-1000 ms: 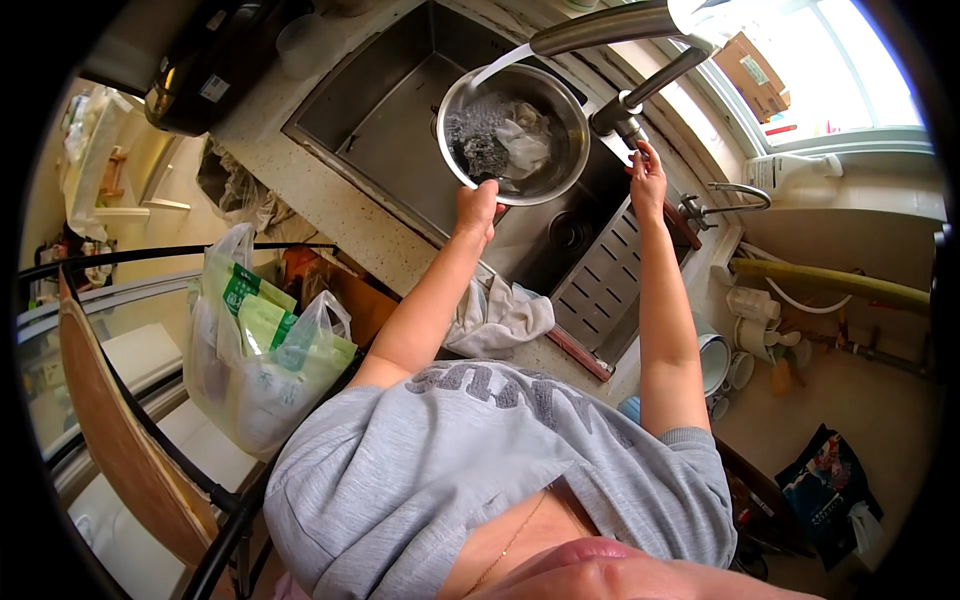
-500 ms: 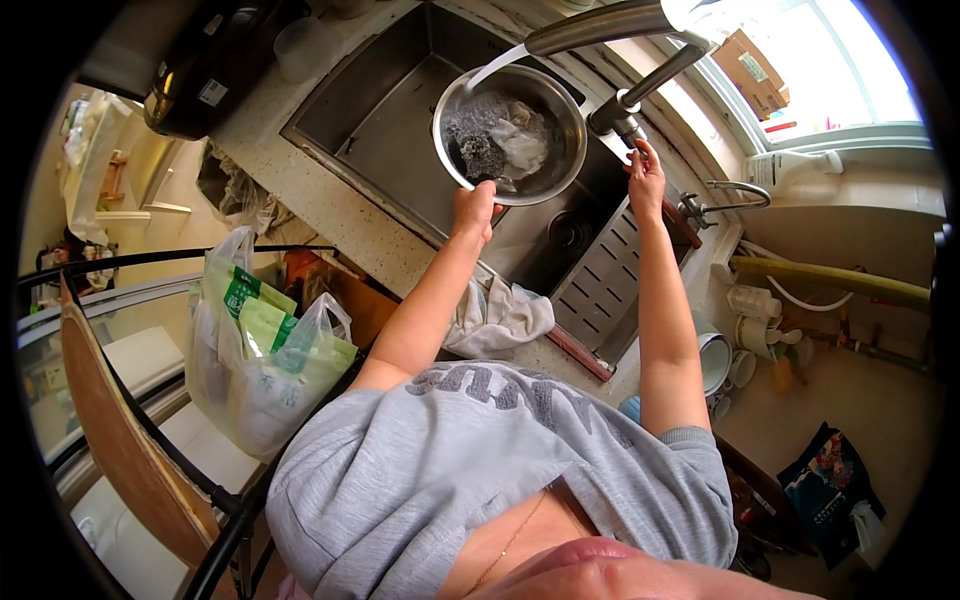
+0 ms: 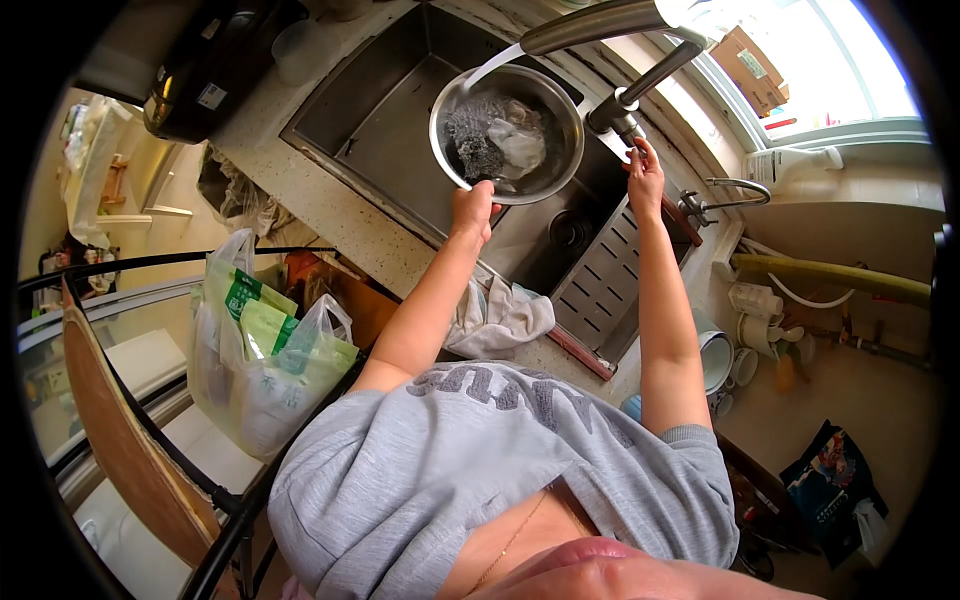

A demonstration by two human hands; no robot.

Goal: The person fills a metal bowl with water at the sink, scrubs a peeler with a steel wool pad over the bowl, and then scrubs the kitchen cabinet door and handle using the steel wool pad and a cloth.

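My left hand (image 3: 473, 207) grips the near rim of a round metal bowl (image 3: 567, 172) held over the sink (image 3: 385, 125). Water pours from the spout of the faucet (image 3: 590, 27) into the bowl, where it churns around a pale, filmy thing (image 3: 517, 145) that I cannot identify. At the faucet's base, the fingers of my right hand (image 3: 645, 172) are closed on its lever (image 3: 634, 140).
A slotted metal drainer (image 3: 597, 290) lies across the sink's right part, near the drain (image 3: 570, 229). A crumpled cloth (image 3: 502, 318) rests on the counter's front edge. Full plastic bags (image 3: 265, 360) are at left, and a small second tap (image 3: 735, 195) stands at right.
The bowl has shifted very slightly to the left with my left hand. Water keeps running, and my right hand stays at the faucet lever.
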